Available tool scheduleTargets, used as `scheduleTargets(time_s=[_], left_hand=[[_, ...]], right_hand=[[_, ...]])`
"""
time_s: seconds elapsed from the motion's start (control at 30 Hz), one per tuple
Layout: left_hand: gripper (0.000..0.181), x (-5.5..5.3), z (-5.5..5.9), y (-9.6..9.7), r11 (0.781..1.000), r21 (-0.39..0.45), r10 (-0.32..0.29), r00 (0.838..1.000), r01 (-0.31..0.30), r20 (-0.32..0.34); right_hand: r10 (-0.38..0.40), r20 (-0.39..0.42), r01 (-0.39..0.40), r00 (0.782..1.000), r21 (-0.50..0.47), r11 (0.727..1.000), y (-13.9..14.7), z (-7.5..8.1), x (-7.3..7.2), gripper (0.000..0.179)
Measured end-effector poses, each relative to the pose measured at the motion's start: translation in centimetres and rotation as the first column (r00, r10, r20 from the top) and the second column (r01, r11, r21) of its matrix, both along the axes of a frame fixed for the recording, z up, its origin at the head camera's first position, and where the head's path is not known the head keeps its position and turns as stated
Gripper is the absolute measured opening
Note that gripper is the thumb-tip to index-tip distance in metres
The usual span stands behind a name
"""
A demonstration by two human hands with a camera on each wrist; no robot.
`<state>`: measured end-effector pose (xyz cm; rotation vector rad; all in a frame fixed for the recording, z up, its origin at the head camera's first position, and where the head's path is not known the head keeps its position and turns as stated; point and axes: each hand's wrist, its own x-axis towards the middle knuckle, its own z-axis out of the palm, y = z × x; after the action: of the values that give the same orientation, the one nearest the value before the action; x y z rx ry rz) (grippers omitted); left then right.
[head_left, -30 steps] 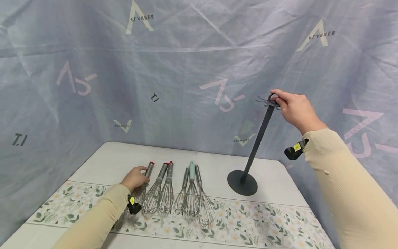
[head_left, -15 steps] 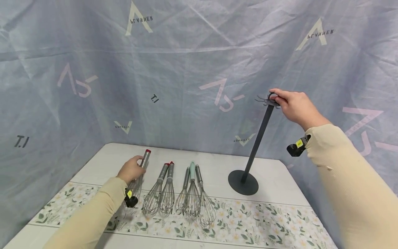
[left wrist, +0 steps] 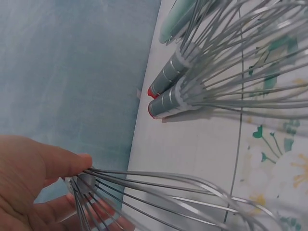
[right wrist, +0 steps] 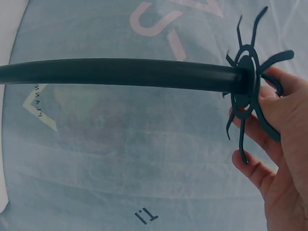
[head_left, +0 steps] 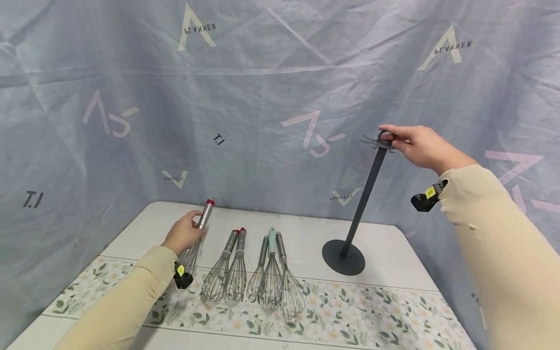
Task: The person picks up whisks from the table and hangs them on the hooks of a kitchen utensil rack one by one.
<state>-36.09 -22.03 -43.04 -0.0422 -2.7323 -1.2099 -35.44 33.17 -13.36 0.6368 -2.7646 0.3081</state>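
Five whisks lie on the surface; the left grip holds a red-ended whisk, the right grip a dark stand's top ring.

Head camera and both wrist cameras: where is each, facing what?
Head: head-worn, facing forward and down at the table; left hand, right hand and sleeves show.
Left wrist: worn there, facing the gripped red-tipped balloon whisk; left hand shows.
Right wrist: worn there, facing the dark hook stand; right hand shows.
Shared: head and left wrist show that whisk.
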Motion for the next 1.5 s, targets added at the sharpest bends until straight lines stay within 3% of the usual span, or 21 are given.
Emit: scheduleTargets(time_s=[0.27, 0.8, 1.13, 1.5], left_hand=[[0.065, 0.3, 0.8, 0.4, 1.0, -0.027, -0.008, 0.999, 0.007, -0.037], [0.066, -0.4, 3.2, 2.8, 0.999, -0.03, -0.02, 0.998, 0.018, -0.061], [0.065, -0.9, 4.4, 4.1, 0.998, -0.012, -0.063, 0.993, 0.062, -0.1], [0.065, -1.0, 7.4, 7.9, 0.995, 0.025, -0.09, 0.989, 0.094, -0.118]], right_hand=[[0.017, 0.101, -0.009, 0.995, -0.082, 0.997, 0.3, 0.5, -0.3, 0.053], [-0.032, 0.1, 0.034, 0.994, -0.017, 0.999, 0.1, 1.6, -0.2, 0.053], [-0.035, 0.081, 0.039, 0.996, -0.051, 0.998, -0.2, 1.1, -0.3, 0.053], [-0.038, 0.103, 0.046, 0.994, -0.078, 0.996, -0.2, 0.4, -0.5, 0.054]])
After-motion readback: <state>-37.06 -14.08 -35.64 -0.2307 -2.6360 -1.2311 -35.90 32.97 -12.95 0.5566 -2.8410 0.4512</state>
